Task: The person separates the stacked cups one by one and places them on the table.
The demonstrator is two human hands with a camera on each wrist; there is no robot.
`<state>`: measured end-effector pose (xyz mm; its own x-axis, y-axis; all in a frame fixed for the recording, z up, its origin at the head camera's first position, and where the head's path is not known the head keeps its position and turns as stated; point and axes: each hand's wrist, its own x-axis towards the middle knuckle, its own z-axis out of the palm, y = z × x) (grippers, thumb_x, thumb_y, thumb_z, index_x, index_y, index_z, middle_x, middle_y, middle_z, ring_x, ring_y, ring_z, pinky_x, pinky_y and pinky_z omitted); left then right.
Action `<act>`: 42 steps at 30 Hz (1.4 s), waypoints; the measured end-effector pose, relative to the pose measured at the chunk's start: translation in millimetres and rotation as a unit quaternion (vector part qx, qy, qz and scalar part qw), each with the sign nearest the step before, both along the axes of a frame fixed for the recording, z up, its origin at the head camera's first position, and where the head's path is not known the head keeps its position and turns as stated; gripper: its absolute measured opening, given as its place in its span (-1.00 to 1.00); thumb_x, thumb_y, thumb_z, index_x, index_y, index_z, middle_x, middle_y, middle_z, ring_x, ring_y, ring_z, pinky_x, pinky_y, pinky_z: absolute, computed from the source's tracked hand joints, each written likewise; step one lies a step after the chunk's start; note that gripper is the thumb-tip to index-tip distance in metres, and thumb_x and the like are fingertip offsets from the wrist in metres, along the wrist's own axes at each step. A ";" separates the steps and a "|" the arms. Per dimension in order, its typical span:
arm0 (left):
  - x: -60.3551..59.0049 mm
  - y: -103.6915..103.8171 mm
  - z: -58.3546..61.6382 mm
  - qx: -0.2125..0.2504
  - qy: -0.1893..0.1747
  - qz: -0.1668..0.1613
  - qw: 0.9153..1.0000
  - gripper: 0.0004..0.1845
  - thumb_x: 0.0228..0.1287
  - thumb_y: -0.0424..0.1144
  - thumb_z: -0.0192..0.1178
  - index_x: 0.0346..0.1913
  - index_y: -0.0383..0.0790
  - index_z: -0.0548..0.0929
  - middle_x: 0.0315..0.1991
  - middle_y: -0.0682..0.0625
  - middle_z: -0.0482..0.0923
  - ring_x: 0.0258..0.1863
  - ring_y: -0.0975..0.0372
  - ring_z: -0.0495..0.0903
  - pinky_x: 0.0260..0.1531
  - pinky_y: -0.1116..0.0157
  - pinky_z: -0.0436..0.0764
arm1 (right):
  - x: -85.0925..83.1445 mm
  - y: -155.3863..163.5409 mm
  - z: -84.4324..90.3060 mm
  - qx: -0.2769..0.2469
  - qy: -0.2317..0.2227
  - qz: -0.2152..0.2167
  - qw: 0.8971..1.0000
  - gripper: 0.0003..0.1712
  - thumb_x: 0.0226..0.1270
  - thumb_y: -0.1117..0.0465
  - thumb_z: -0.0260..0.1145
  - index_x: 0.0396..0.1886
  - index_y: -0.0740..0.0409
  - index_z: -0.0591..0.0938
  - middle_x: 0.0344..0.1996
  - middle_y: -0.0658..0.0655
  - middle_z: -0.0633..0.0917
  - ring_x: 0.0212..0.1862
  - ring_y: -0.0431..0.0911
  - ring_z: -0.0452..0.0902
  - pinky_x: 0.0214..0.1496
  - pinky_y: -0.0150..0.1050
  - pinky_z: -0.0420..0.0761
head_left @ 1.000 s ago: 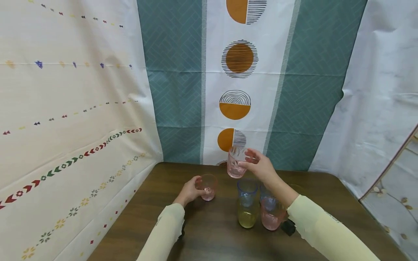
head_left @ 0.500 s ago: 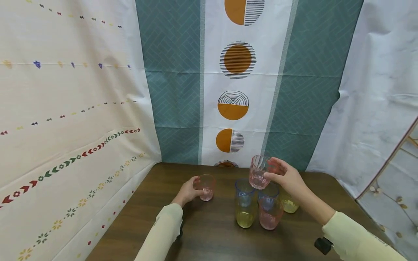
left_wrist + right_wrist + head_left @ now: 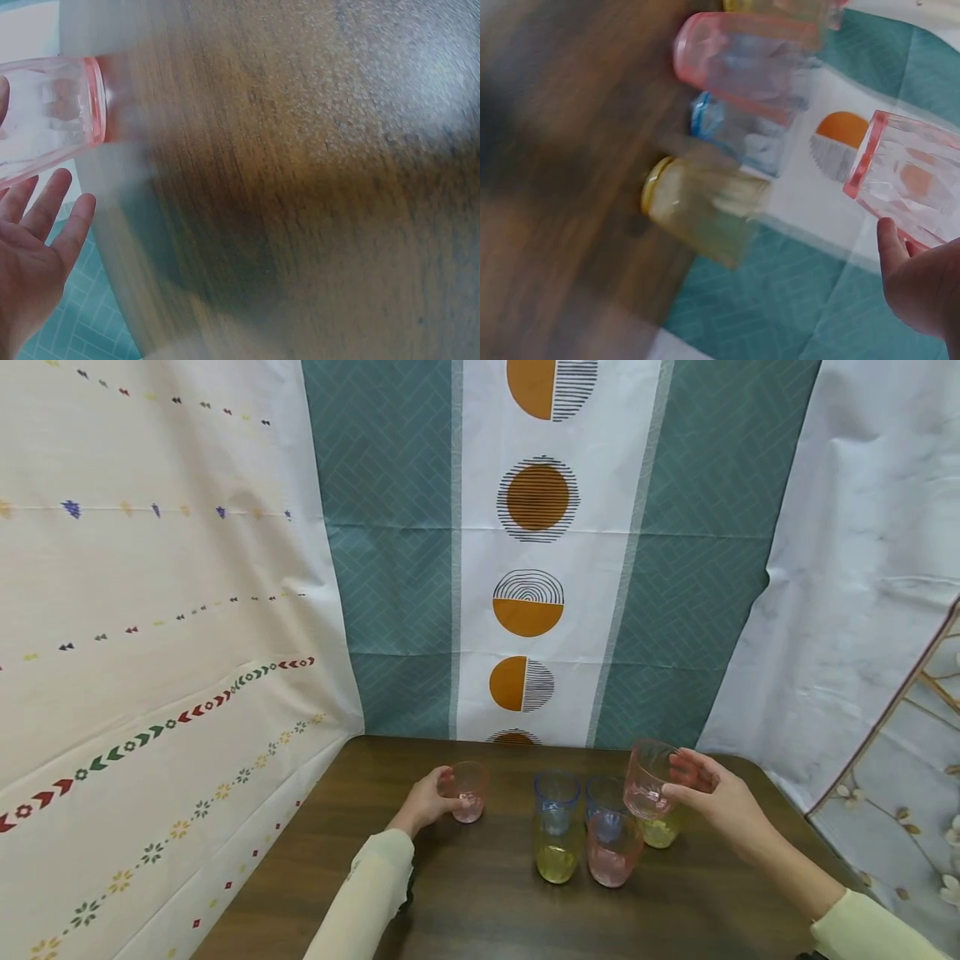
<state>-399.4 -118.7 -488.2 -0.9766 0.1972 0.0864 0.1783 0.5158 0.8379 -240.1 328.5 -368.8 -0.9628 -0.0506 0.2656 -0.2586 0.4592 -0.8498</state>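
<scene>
My left hand [image 3: 430, 800] grips a pink glass [image 3: 470, 793] standing upright on the table, left of the other glasses. In the left wrist view its thumb and fingers [image 3: 51, 204] lie on either side of this pink glass [image 3: 52, 112]. My right hand [image 3: 712, 797] holds a second pink glass [image 3: 647, 793] by its side, raised and slightly tilted above the back right of the group. In the right wrist view that raised glass [image 3: 904, 180] is apart from the table, with the thumb against it. A yellow glass [image 3: 662, 833] stands partly hidden behind it.
On the brown wooden table [image 3: 495, 910] several glasses stand close together: a blue one [image 3: 557, 787] behind a yellow one [image 3: 556, 862], and another blue one [image 3: 602, 797] behind a pink one [image 3: 609, 864]. Patterned cloths [image 3: 397, 568] hang behind and at the sides.
My right hand has carried its pink glass rightward and down, from behind the group to above the yellow glass at its back right. The left hand keeps its grip in place.
</scene>
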 end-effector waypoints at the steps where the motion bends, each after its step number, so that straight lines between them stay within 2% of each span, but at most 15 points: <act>1: -0.2 -0.4 -0.2 0.000 0.000 0.001 1.000 -0.16 0.10 -0.17 0.51 0.42 -0.26 0.33 0.32 -0.19 0.44 0.31 -0.07 0.40 0.24 -0.07 0.43 | 1.7 3.6 -1.3 0.007 0.001 -0.003 1.000 -0.09 0.38 0.06 0.36 0.53 0.31 0.12 0.39 0.37 0.36 0.11 -0.56 0.40 0.00 -0.60 0.48; 7: -0.6 -0.9 -0.8 -0.011 0.017 -0.004 1.000 -0.16 0.10 -0.18 0.51 0.40 -0.32 0.33 0.30 -0.23 0.45 0.32 -0.10 0.39 0.22 -0.09 0.43 | 9.4 19.7 -12.6 0.055 0.008 -0.010 0.998 -0.10 0.40 0.06 0.34 0.52 0.33 0.13 0.39 0.38 0.35 0.08 -0.62 0.36 -0.04 -0.61 0.47; 13: -0.1 0.1 -0.7 -0.013 0.015 -0.003 1.000 -0.16 0.10 -0.19 0.51 0.40 -0.32 0.33 0.30 -0.22 0.45 0.31 -0.10 0.39 0.22 -0.09 0.43 | 14.6 33.9 -30.2 0.078 0.004 -0.024 0.997 -0.09 0.38 0.05 0.36 0.51 0.35 0.14 0.38 0.42 0.35 0.04 -0.67 0.32 -0.05 -0.62 0.47; 20: 2.1 1.4 2.9 -0.005 0.003 0.004 1.000 -0.15 0.10 -0.18 0.51 0.41 -0.29 0.33 0.31 -0.22 0.44 0.32 -0.09 0.39 0.24 -0.09 0.42 | 16.7 43.1 -55.2 0.064 0.001 -0.017 0.998 -0.14 0.37 0.17 0.37 0.47 0.43 0.16 0.34 0.47 0.37 0.03 -0.63 0.36 -0.07 -0.59 0.49; 27: 2.2 2.0 2.7 -0.004 0.000 0.005 1.000 -0.15 0.11 -0.18 0.50 0.42 -0.30 0.32 0.31 -0.21 0.44 0.33 -0.09 0.38 0.26 -0.10 0.40 | 17.9 45.6 -76.0 0.081 -0.024 -0.030 0.996 -0.12 0.35 0.13 0.39 0.47 0.42 0.17 0.34 0.45 0.39 0.02 -0.59 0.35 -0.09 -0.55 0.51; 31: 1.3 1.0 1.7 -0.005 -0.003 0.002 1.000 -0.15 0.12 -0.17 0.50 0.43 -0.29 0.31 0.32 -0.21 0.44 0.34 -0.08 0.37 0.27 -0.10 0.39 | 18.0 45.0 -87.1 0.073 -0.035 -0.034 0.996 -0.11 0.31 0.14 0.43 0.45 0.42 0.20 0.32 0.47 0.40 0.01 -0.55 0.38 -0.10 -0.50 0.55; 42: 2.8 0.2 2.6 -0.007 0.000 -0.003 1.000 -0.17 0.15 -0.21 0.47 0.43 -0.30 0.30 0.33 -0.21 0.43 0.35 -0.08 0.36 0.27 -0.08 0.39 | 15.9 45.9 -107.3 0.052 -0.039 -0.016 0.998 -0.11 0.28 0.20 0.43 0.44 0.46 0.18 0.30 0.51 0.40 0.02 -0.54 0.36 -0.07 -0.49 0.53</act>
